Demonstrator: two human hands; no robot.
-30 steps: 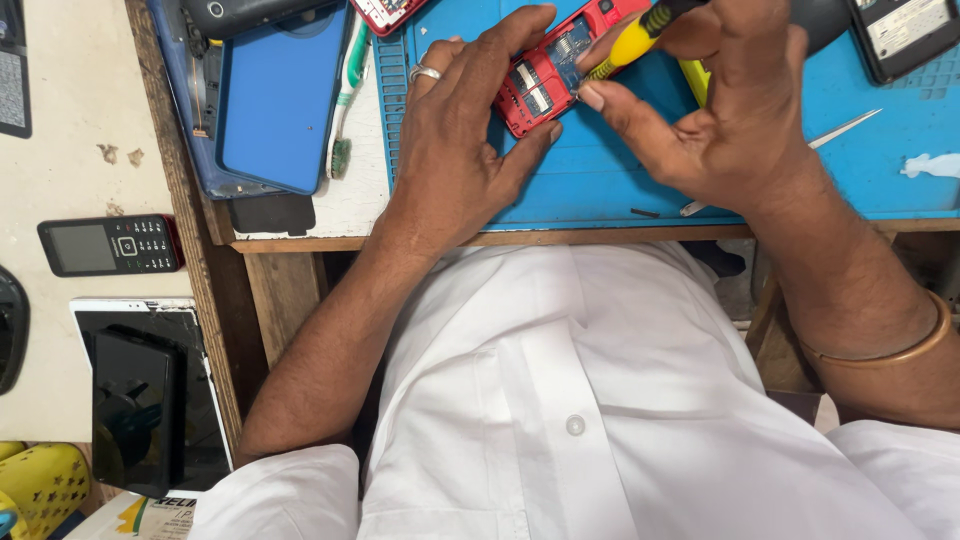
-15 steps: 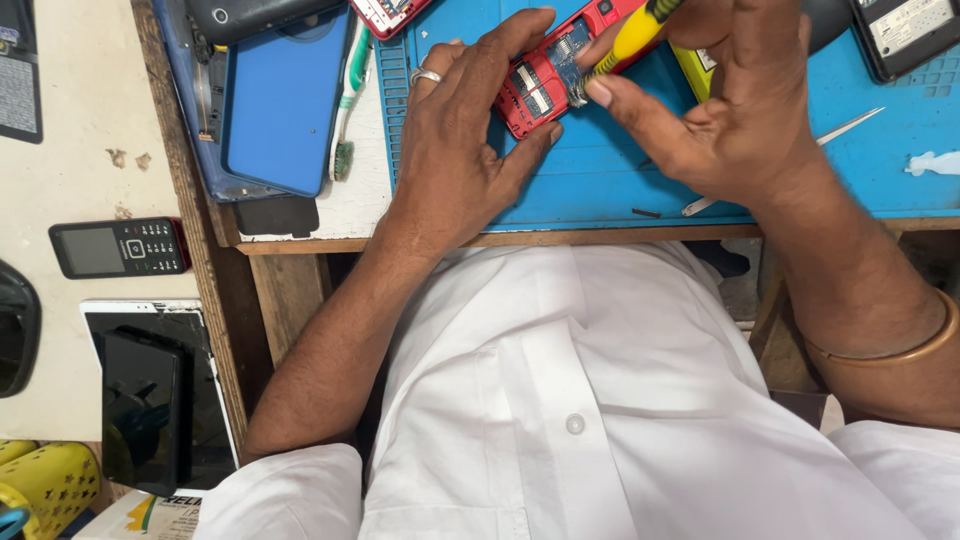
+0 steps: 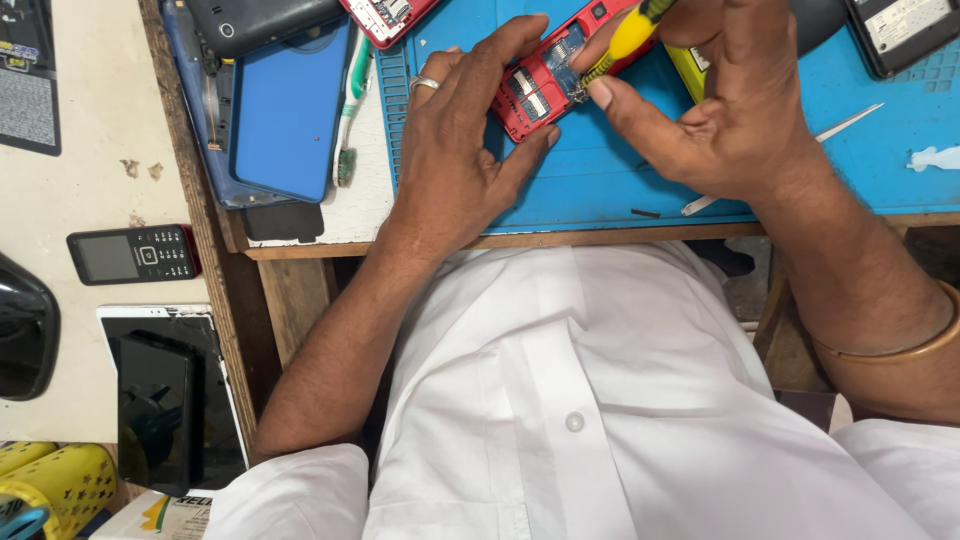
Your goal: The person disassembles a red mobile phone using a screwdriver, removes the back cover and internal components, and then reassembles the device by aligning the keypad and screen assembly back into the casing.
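Observation:
An opened red phone [image 3: 545, 85] lies on a blue work mat [image 3: 600, 190] at the top of the view, its inner parts showing. My left hand [image 3: 455, 150], with a ring on one finger, grips the phone by its sides. My right hand [image 3: 720, 110] holds a yellow-handled screwdriver [image 3: 625, 40] whose tip rests on the phone's inside. Both forearms reach forward over my white shirt.
A blue tablet [image 3: 290, 105] and a dark device [image 3: 255, 20] lie left of the mat, with a green toothbrush [image 3: 350, 120] beside them. A black keypad phone [image 3: 135, 255] and a cracked tablet [image 3: 170, 395] sit lower left. Thin metal tools [image 3: 845, 122] lie on the mat's right.
The view has shifted slightly. My right hand has drawn the screwdriver tip down onto the phone's inside; my left hand keeps its grip.

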